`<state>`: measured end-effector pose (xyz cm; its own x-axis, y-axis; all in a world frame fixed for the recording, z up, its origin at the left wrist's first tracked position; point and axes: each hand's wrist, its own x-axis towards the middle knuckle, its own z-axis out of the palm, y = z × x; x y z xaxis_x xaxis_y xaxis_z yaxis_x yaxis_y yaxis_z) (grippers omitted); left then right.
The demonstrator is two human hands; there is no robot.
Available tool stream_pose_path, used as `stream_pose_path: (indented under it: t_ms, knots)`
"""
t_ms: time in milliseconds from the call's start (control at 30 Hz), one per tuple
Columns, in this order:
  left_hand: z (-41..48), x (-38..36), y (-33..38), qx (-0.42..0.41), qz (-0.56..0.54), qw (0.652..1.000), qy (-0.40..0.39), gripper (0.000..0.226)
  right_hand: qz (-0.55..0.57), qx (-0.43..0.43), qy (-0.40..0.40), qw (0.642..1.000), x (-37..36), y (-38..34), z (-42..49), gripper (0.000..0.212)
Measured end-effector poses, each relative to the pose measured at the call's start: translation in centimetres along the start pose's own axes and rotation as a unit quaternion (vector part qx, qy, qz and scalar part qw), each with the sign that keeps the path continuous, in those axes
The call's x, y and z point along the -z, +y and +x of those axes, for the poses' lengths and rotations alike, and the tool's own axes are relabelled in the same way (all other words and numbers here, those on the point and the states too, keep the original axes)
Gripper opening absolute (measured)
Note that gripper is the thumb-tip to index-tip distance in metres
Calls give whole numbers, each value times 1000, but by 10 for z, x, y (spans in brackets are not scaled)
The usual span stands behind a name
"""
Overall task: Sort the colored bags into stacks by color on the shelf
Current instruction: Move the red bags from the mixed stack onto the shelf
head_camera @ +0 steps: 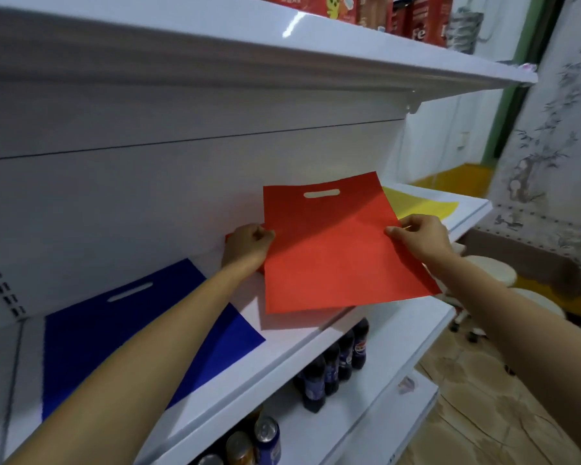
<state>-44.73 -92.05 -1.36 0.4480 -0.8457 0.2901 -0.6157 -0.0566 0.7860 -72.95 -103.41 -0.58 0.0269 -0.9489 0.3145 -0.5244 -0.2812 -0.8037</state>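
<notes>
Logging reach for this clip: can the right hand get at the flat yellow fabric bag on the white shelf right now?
Probably yes, but not freely. The right hand pinches the flat red fabric bag, which covers part of the yellow fabric bag just beyond it. Nothing else lies between.

Reaching forward with both bare arms, forearms angled in from the bottom corners of view and converging upward, wrists roughly in line with forearms. Pinching left edge of red bag (332, 260) with left hand (249, 245), back of hand to camera, fingers curled in at the edge. Pinching right edge with right hand (421, 238), thumb tip on the near face, fingers curled at the edge. Holding both hands at about the same height, well apart, one on each side.
</notes>
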Motion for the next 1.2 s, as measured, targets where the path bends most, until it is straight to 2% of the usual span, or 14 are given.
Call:
stream_pose_path:
  t_ms: [133, 267, 400, 500, 767, 867, 967, 1100, 1200]
  knots:
    - [14, 4, -12, 25, 37, 999, 21, 34, 19, 36, -61, 997, -29, 0, 55, 16]
    - [23, -2, -16, 68, 46, 996, 42, 38, 23, 67, -142, 987, -56, 4, 105, 30]
    - [28, -16, -19, 113, 49, 991, 61, 43, 31, 98, -205, 973, -78, 12, 143, 25]
    - [28, -28, -23, 152, 75, 983, 72, 36, 24, 127, -252, 959, -92, 22, 164, 12]
    - [19, -63, -22, 233, 170, 952, 105, 33, 49, 119, -348, 928, -121, 49, 188, 18]
    - [15, -67, -21, 250, 198, 940, 123, 31, 49, 113, -373, 920, -131, 59, 191, 25]
    - [12, -70, -23, 263, 201, 932, 146, 13, 43, 124, -380, 915, -136, 68, 187, 29]
    - [10, -75, -31, 279, 191, 927, 162, 38, 44, 154, -338, 928, -140, 80, 180, 29]
    - [9, -82, -34, 277, 206, 916, 203, 41, 29, 189, -329, 925, -140, 84, 179, 30]
